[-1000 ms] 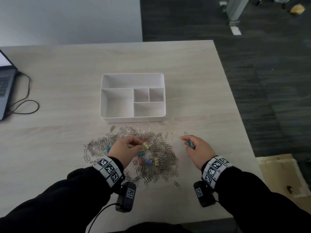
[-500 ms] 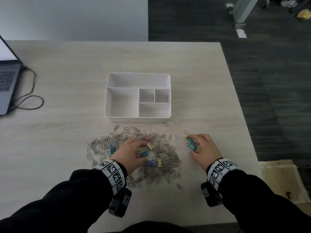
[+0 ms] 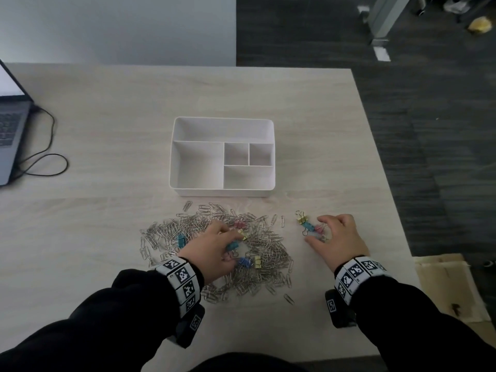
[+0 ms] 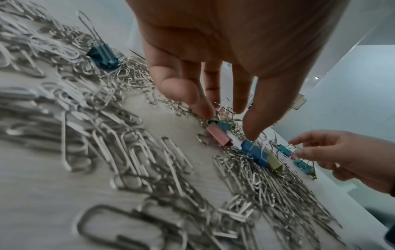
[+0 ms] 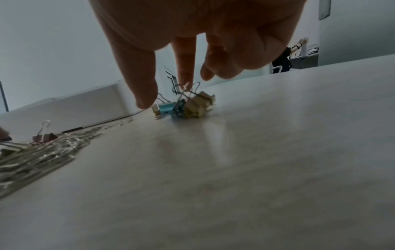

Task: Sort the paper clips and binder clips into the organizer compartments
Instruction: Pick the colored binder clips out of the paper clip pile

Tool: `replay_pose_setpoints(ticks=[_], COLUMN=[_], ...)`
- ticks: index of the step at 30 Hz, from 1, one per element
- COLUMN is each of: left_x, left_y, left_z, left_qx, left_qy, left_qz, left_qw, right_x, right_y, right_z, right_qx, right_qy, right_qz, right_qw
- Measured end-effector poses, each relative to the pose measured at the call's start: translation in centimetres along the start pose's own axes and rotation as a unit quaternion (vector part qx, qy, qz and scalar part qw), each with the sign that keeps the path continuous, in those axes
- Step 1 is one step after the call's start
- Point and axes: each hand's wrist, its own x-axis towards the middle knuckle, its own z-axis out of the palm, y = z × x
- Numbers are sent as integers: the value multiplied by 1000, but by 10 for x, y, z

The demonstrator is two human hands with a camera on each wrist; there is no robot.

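Before the organizer (image 3: 222, 192), left hand (image 3: 214, 248) fingers (image 4: 181, 88), seemingly spread, touch paper clips (image 3: 271, 253); right hand (image 3: 339, 237) fingers (image 5: 138, 76) spread over binder clips (image 3: 306, 224).

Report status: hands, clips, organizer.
Left hand fingertips on binder clips in the paper clip pile. Right hand touching separate binder clip cluster. Organizer holds no clips; path unobstructed.

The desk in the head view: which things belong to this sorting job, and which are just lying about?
Belong: white plastic five-compartment organizer; heap of silver wire paper clips; small coloured metal binder clips, some in the heap, some by the right hand; left hand.
Lying about: grey laptop; black cable beside it; brown cardboard on the floor.
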Motion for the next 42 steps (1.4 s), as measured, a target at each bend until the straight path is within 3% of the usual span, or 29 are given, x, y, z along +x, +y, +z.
replay_pose_setpoints(ticks=[3, 9, 12, 14, 18, 22, 26, 29, 33, 36, 42], left_x=[2, 0, -6, -11, -20, -27, -29, -28, -23, -18, -6], left_y=[-4, -16, -19, -20, -25, -31, -33, -34, -34, -29, -8], left_z=[4, 3, -2, -5, -10, -14, -18, -19, -16, -15, -15], left_qx=[1, -50, -142, -247, -391, -461, -520, -542, -565, -575, -597], left_qy=[20, 65, 80, 90, 111, 120, 118, 123, 115, 107, 75], left_qz=[-4, -20, -96, -157, -213, -217, -209, -207, -212, -214, -207], left_qw=[1000, 996, 982, 952, 888, 852, 820, 805, 789, 782, 772], right_x=[-2, -6, -7, -6, 5, 14, 8, -1, -2, 2, 6], right_y=[-9, -54, -81, -98, -125, -139, -135, -123, -85, -53, -11], right_z=[4, 22, 31, 36, 49, 60, 60, 46, 26, 14, 1], right_qx=[25, 9, 10, 10, 30, 21, 75, 119, 126, 99, 51], right_qy=[15, -56, -79, -86, -91, -100, -104, -94, -52, 11, 30], right_qz=[-64, -205, -236, -243, -215, -175, -183, -178, -95, -53, -13], right_qw=[998, 977, 968, 966, 972, 979, 975, 972, 986, 994, 998])
